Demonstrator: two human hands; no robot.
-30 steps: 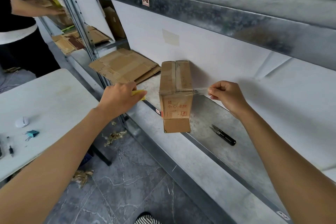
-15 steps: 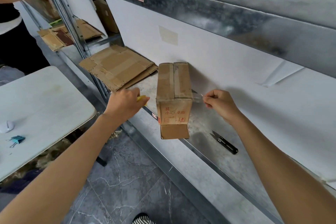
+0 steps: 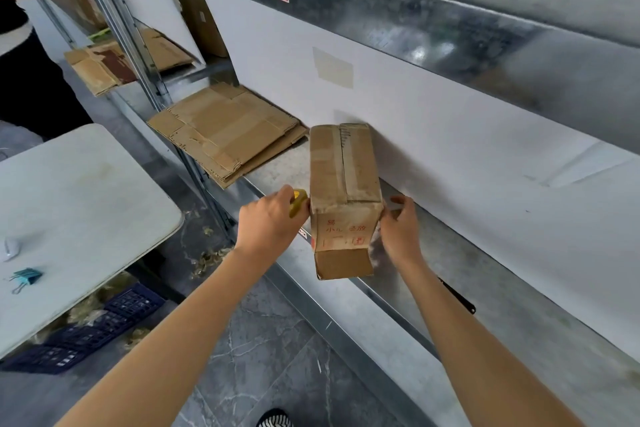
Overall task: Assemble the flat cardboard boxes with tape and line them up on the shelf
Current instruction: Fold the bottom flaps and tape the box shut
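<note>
**You:** What are my hands doing?

**Spotter:** Your left hand (image 3: 268, 224) has its fingers curled round the yellow tape roll (image 3: 298, 206). Your right hand (image 3: 401, 230) pinches what looks like the clear tape end. The box (image 3: 343, 184) stands between them.

**You:** The risk?

**Spotter:** The box overhangs the shelf (image 3: 502, 305) edge toward you. If you pull unevenly it may tip off, or the tape may wrinkle.

The left forearm (image 3: 166, 340) and right forearm (image 3: 467, 350) are bare; a seemingly black-and-white striped shoe (image 3: 275, 419) shows below.
</note>
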